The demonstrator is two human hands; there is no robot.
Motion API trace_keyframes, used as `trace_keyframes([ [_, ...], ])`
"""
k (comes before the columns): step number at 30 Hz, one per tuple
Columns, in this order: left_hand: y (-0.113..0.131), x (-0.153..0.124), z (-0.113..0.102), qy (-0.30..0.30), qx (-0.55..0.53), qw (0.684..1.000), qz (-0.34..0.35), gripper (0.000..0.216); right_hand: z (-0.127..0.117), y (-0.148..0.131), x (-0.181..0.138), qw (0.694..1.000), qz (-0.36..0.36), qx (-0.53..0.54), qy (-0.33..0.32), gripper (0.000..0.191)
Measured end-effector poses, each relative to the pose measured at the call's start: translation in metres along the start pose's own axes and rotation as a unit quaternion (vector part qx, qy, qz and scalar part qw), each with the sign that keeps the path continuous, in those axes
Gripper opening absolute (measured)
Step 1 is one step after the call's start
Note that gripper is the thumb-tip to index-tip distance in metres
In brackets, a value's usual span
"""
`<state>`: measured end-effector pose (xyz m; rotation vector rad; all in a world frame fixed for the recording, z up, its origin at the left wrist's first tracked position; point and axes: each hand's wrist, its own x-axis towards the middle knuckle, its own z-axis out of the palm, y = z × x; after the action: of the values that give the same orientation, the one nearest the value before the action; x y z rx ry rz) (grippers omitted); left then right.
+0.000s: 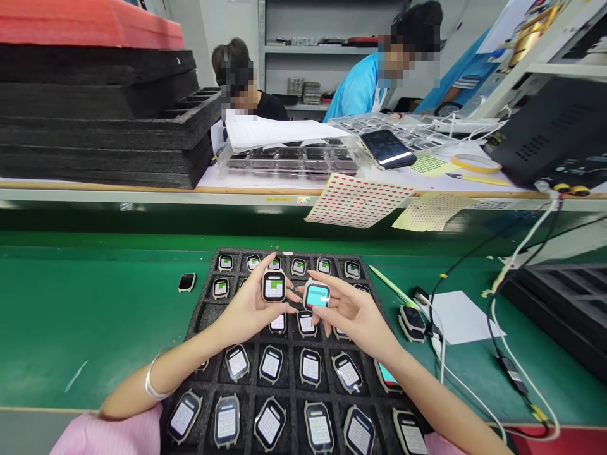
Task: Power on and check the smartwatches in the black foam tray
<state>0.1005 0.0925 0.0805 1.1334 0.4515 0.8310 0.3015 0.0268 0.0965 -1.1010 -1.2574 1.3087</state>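
Note:
My left hand [258, 303] is closed around a smartwatch body [274, 286] whose lit screen shows a white table with green cells. Beside it, my right hand [348, 309] grips another smartwatch body [317, 295] by its edges; that screen is cyan with a little red at the bottom. Both watches are held apart, above a black foam tray [251, 393] divided into square compartments. Strapless watches with lit screens, such as one watch [310, 366] in a middle row, lie in most compartments. My forearms and hands cover some compartments.
On the green bench, a dark-screened watch [186, 282] lies left of the tray. Right of it are a green pen [391, 283], stacked watches [411, 323], white paper [462, 316] and cables [515, 373]. Foam trays [95, 145] and a phone [387, 149] occupy the shelf. Two people [360, 82] work beyond.

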Motion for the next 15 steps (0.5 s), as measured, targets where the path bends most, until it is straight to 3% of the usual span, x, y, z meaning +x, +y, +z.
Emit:
trace_keyframes([
  [5, -0.005, 0.001, -0.006, -0.002, 0.028, 1.000, -0.012, 0.080, -0.005, 0.004, -0.001, 0.999, -0.007, -0.032, -0.028, 0.064],
  [8, -0.011, 0.003, -0.014, -0.023, 0.127, 0.992, -0.011, 0.076, -0.012, 0.014, 0.003, 0.994, -0.019, -0.103, -0.041, 0.063],
  [10, -0.018, 0.009, -0.022, -0.044, 0.294, 0.954, 0.028, 0.066, -0.019, 0.023, 0.010, 0.972, -0.049, -0.227, -0.037, 0.059],
  [12, -0.026, 0.018, -0.033, -0.061, 0.463, 0.881, 0.074, 0.054, -0.024, 0.034, 0.019, 0.931, -0.089, -0.352, -0.030, 0.054],
  [15, -0.041, 0.032, -0.047, -0.073, 0.564, 0.817, 0.095, 0.043, -0.030, 0.050, 0.034, 0.900, -0.119, -0.418, -0.040, 0.047],
])
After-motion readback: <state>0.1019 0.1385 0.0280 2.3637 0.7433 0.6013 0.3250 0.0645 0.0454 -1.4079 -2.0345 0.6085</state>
